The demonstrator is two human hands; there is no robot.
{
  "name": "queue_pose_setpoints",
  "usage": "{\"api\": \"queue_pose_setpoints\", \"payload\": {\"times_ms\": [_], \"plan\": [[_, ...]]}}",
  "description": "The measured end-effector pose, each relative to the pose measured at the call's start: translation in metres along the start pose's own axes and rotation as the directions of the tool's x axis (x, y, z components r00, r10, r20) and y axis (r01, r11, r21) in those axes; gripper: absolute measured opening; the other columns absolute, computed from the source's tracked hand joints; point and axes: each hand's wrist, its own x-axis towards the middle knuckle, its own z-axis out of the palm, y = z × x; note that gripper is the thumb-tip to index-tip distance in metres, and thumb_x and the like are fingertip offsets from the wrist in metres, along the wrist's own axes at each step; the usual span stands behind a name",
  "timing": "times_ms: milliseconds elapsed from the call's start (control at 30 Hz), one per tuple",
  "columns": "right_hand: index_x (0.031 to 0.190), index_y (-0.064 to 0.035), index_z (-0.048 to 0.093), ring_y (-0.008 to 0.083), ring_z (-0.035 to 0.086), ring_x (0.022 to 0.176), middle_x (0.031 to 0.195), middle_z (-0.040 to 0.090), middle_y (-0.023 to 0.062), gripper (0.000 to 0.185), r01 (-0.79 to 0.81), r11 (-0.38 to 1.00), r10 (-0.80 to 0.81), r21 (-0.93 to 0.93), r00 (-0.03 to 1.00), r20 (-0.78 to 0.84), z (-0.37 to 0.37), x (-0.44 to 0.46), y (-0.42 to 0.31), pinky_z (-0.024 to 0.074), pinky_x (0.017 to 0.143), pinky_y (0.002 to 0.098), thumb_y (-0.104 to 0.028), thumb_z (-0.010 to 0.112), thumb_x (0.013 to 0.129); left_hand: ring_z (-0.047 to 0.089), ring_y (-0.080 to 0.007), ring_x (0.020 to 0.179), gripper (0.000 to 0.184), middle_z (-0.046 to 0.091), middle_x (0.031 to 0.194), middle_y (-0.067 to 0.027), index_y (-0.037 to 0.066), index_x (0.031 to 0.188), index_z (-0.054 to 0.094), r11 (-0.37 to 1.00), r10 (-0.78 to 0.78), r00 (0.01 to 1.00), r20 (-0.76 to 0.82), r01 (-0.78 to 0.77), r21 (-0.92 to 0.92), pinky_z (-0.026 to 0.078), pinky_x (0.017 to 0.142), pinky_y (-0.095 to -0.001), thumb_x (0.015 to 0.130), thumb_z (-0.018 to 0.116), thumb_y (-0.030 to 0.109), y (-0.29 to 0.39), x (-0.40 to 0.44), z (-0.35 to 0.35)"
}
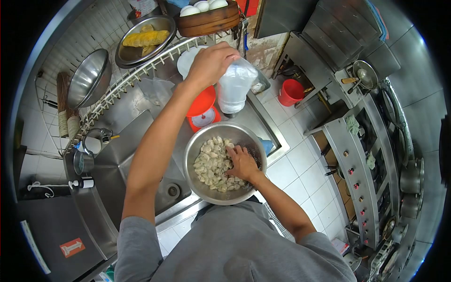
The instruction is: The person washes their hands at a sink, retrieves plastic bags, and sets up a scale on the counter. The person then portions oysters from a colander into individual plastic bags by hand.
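A steel bowl [191, 181] at the sink's front edge holds a heap of small, pale, wet-looking raw food pieces [213, 160]; their kind is unclear. My right hand [243, 164] reaches into it, fingers spread and touching the right side of the heap. Beyond the bowl, my left hand [215, 65] is closed at the top of a clear plastic bag [233, 87]. Whether something stands inside that bag I cannot make out. Just left of the bag is a red kitchen scale [203, 117] with a round dial and a red pan [202, 102].
A sink [117, 183] lies to the left. Above it, a wire rack [117, 96] carries steel bowls [89, 77] and a wooden steamer [206, 21] with white round items. A red bucket [291, 91] stands on the floor; a stove [361, 183] lines the right side.
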Motion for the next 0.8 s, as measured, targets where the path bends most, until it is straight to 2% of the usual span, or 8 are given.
{"api": "queue_pose_setpoints", "payload": {"times_ms": [67, 200, 300, 367, 500, 600, 667, 800], "plan": [[0.144, -0.0070, 0.041, 0.0405, 0.049, 0.120, 0.127, 0.050, 0.0197, 0.097, 0.001, 1.000, -0.001, -0.003, 1.000, 0.002, 0.000, 0.000, 0.000, 0.0476, 0.098, 0.0497, -0.033, 0.088, 0.063, 0.064, -0.0319, 0.088, 0.017, 0.067, 0.095, -0.0111, 0.004, 0.097, 0.072, 0.998, 0.048, 0.998, 0.045, -0.049, 0.030, 0.050, 0.077, -0.0387, 0.091, 0.065, 0.017, 0.002, 0.005, 0.001], [0.144, -0.0065, 0.042, 0.0404, 0.050, 0.119, 0.126, 0.050, 0.0195, 0.097, 0.002, 1.000, -0.002, -0.019, 1.000, -0.016, 0.002, 0.000, 0.001, 0.0480, 0.097, 0.0496, -0.033, 0.088, 0.063, 0.064, -0.0316, 0.088, 0.017, 0.067, 0.095, -0.0111, 0.003, 0.098, 0.072, 0.999, 0.040, 0.999, 0.005, -0.040, 0.003, 0.050, 0.078, -0.0378, 0.092, 0.065, 0.017, 0.009, 0.019, -0.007], [0.143, -0.0063, 0.042, 0.0403, 0.050, 0.118, 0.125, 0.050, 0.0193, 0.096, 0.007, 1.000, -0.007, -0.018, 1.000, -0.015, 0.002, 0.000, 0.000, 0.0481, 0.097, 0.0496, -0.033, 0.088, 0.063, 0.064, -0.0306, 0.088, 0.017, 0.067, 0.094, -0.0106, 0.003, 0.097, 0.072, 0.999, 0.052, 0.996, -0.067, -0.052, -0.002, 0.049, 0.079, -0.0374, 0.091, 0.066, 0.018, 0.013, 0.027, -0.006], [0.143, -0.0063, 0.043, 0.0402, 0.050, 0.118, 0.125, 0.050, 0.0192, 0.096, 0.010, 1.000, -0.010, -0.013, 1.000, -0.020, 0.001, 0.000, 0.000, 0.0481, 0.097, 0.0498, -0.033, 0.088, 0.063, 0.064, -0.0297, 0.087, 0.017, 0.067, 0.094, -0.0098, 0.003, 0.097, 0.072, 0.995, 0.090, 0.978, -0.189, -0.099, -0.035, 0.049, 0.079, -0.0384, 0.091, 0.067, 0.018, 0.018, 0.033, -0.006], [0.142, -0.0071, 0.043, 0.0400, 0.050, 0.118, 0.125, 0.050, 0.0190, 0.095, 0.010, 1.000, -0.010, -0.009, 1.000, -0.027, 0.003, 0.000, 0.001, 0.0481, 0.097, 0.0501, -0.034, 0.088, 0.063, 0.064, -0.0283, 0.087, 0.015, 0.067, 0.093, -0.0094, 0.004, 0.098, 0.071, 0.995, 0.063, 0.980, -0.187, -0.076, -0.060, 0.049, 0.078, -0.0368, 0.091, 0.067, 0.016, 0.028, 0.036, -0.008], [0.143, -0.0080, 0.042, 0.0401, 0.050, 0.119, 0.126, 0.050, 0.0190, 0.096, 0.008, 1.000, -0.008, 0.005, 1.000, -0.017, 0.003, 0.000, 0.002, 0.0481, 0.097, 0.0502, -0.034, 0.088, 0.062, 0.064, -0.0267, 0.086, 0.014, 0.067, 0.093, -0.0092, 0.003, 0.098, 0.071, 0.991, 0.048, 0.964, -0.261, -0.079, -0.108, 0.049, 0.076, -0.0341, 0.090, 0.068, 0.015, 0.032, 0.040, -0.009], [0.143, -0.0082, 0.043, 0.0402, 0.050, 0.119, 0.126, 0.050, 0.0190, 0.097, 0.006, 1.000, -0.006, 0.000, 1.000, -0.013, 0.003, 0.001, 0.001, 0.0481, 0.098, 0.0502, -0.034, 0.088, 0.062, 0.062, -0.0313, 0.079, 0.012, 0.065, 0.089, -0.0114, 0.005, 0.093, 0.071, 0.981, 0.119, 0.932, -0.342, -0.163, -0.105, 0.049, 0.072, -0.0390, 0.090, 0.067, 0.016, 0.037, 0.046, -0.012], [0.143, -0.0078, 0.043, 0.0405, 0.049, 0.120, 0.127, 0.050, 0.0188, 0.097, 0.008, 1.000, -0.008, -0.009, 1.000, -0.020, 0.004, 0.002, 0.002, 0.0481, 0.098, 0.0501, -0.034, 0.088, 0.062, 0.063, -0.0298, 0.081, 0.011, 0.065, 0.090, -0.0104, 0.004, 0.095, 0.069, 0.970, 0.112, 0.891, -0.439, -0.193, -0.145, 0.048, 0.072, -0.0385, 0.089, 0.067, 0.013, 0.055, 0.059, -0.031]]}}
